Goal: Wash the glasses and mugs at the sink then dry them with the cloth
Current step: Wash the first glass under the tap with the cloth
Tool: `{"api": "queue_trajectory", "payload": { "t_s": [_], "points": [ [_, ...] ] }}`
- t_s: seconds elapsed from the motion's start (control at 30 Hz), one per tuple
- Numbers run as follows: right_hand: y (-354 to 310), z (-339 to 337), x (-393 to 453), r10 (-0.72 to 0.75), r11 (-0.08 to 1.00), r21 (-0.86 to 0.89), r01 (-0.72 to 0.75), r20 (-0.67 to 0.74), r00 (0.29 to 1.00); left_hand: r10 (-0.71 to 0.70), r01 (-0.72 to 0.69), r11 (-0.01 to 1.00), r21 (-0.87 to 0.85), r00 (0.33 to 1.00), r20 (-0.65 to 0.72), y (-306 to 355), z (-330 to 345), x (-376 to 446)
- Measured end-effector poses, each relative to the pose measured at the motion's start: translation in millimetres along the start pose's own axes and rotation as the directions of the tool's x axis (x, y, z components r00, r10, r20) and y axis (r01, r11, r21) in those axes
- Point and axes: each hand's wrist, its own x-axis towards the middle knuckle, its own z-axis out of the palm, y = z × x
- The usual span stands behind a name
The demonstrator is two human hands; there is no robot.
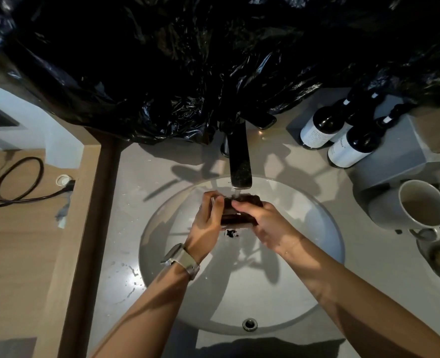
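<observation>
your left hand [205, 218] and right hand [261, 223] both grip a dark glass [241, 210] over the sink [325, 228], under water running from the faucet [239, 161]. washing looks underway; drying is not yet done. farther right, a grey mug [410, 205] waits on the counter [286, 156].

A: What do the hands hold?

B: Both grip a dark brown glass [241, 209] over the round white sink basin [239, 293]. The left hand [206, 223], with a grey wristwatch [181, 259], holds its left side; the right hand [263, 224] curls over the top. Water runs from the dark metal tap [239, 161] onto it.

A: And on the counter?

B: At the right, a grey ceramic mug [410, 205] lies tilted, near three dark bottles with white labels [343, 133]. Black plastic sheet [188, 60] hangs behind.
</observation>
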Motion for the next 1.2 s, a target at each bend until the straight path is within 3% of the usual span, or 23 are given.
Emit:
{"api": "queue_trajectory", "payload": {
  "t_s": [0.03,0.07,0.13,0.2,0.27,0.3,0.37,0.4,0.47,0.53,0.57,0.63,0.7,0.73,0.8,0.87,0.93,1.0,1.03,1.07,1.1,1.13,1.2],
  "points": [
    [2,1,-2,-0.075,0.991,-0.113,0.072,-0.019,0.997,-0.190,0.191,0.976,-0.108,0.982,0.012,4,0,5],
    [3,1,-4,-0.155,0.964,-0.218,0.149,-0.010,0.988,-0.402,0.407,0.876,-0.258,0.913,0.076,10,0,8],
    [6,3,-4,-0.237,0.912,-0.335,0.238,0.046,0.970,-0.594,0.609,0.688,-0.395,0.785,0.178,13,2,13],
    [5,4,-2,-0.202,0.933,-0.294,0.206,0.044,0.978,-0.546,0.541,0.781,-0.313,0.834,0.080,13,2,12],
    [1,5,4,-0.056,0.985,-0.163,0.057,0.013,0.998,-0.234,0.229,0.971,-0.068,0.970,-0.066,8,1,2],
    [1,4,6,0.029,0.997,-0.076,-0.029,0.000,1.000,-0.052,0.057,0.997,0.060,0.995,-0.080,4,-2,-3],
    [2,2,9,0.104,0.994,0.020,-0.104,-0.013,0.994,0.109,-0.103,0.985,0.138,0.993,-0.035,-3,-6,-9],
    [4,2,8,0.084,0.996,0.009,-0.084,-0.011,0.996,0.080,-0.077,0.993,0.090,0.996,-0.027,-3,-6,-11],
    [10,3,1,-0.057,0.994,-0.096,0.058,0.013,0.998,-0.215,0.210,0.967,-0.143,0.976,-0.022,9,-4,-6],
    [18,4,-2,-0.214,0.937,-0.275,0.215,0.036,0.976,-0.541,0.529,0.792,-0.304,0.840,0.054,20,-3,2],
    [20,4,-3,-0.244,0.913,-0.330,0.241,0.034,0.969,-0.574,0.566,0.773,-0.288,0.817,0.064,19,-3,4],
    [20,3,-3,-0.191,0.933,-0.305,0.191,0.031,0.981,-0.444,0.437,0.882,-0.176,0.896,0.000,14,-3,4],
    [15,3,1,-0.003,0.990,-0.137,0.006,0.023,1.000,-0.146,0.150,0.987,0.057,0.987,-0.072,6,-4,-6],
    [13,3,3,0.081,0.995,-0.066,-0.081,0.007,0.997,-0.023,0.030,0.991,0.127,0.998,-0.059,1,-7,-11],
    [9,4,4,0.128,0.991,-0.028,-0.128,-0.015,0.992,0.070,-0.067,0.991,0.119,0.997,-0.019,-7,-8,-14],
    [10,5,5,0.064,0.996,-0.064,-0.065,-0.012,0.998,0.026,-0.025,0.998,0.055,0.999,-0.022,-4,-6,-13],
    [12,6,-2,-0.054,0.993,-0.104,0.055,0.012,0.998,-0.257,0.245,0.956,-0.163,0.965,-0.054,11,-3,-3],
    [14,5,-6,-0.166,0.945,-0.277,0.176,0.060,0.984,-0.605,0.585,0.735,-0.344,0.794,0.058,25,-4,5],
    [15,6,-6,-0.190,0.914,-0.345,0.212,0.096,0.977,-0.664,0.648,0.665,-0.371,0.740,0.103,27,-4,8],
    [16,5,-6,-0.199,0.895,-0.381,0.229,0.118,0.973,-0.672,0.654,0.652,-0.383,0.733,0.107,26,-4,10],
    [14,6,-7,-0.207,0.890,-0.391,0.234,0.111,0.972,-0.635,0.614,0.699,-0.366,0.769,0.078,25,-4,9],
    [13,6,-7,-0.213,0.901,-0.368,0.232,0.092,0.973,-0.533,0.514,0.802,-0.305,0.846,0.023,22,-4,5],
    [8,7,-7,-0.130,0.972,-0.194,0.134,0.031,0.991,-0.156,0.151,0.985,-0.086,0.986,-0.051,10,-4,-6]
  ]
}}
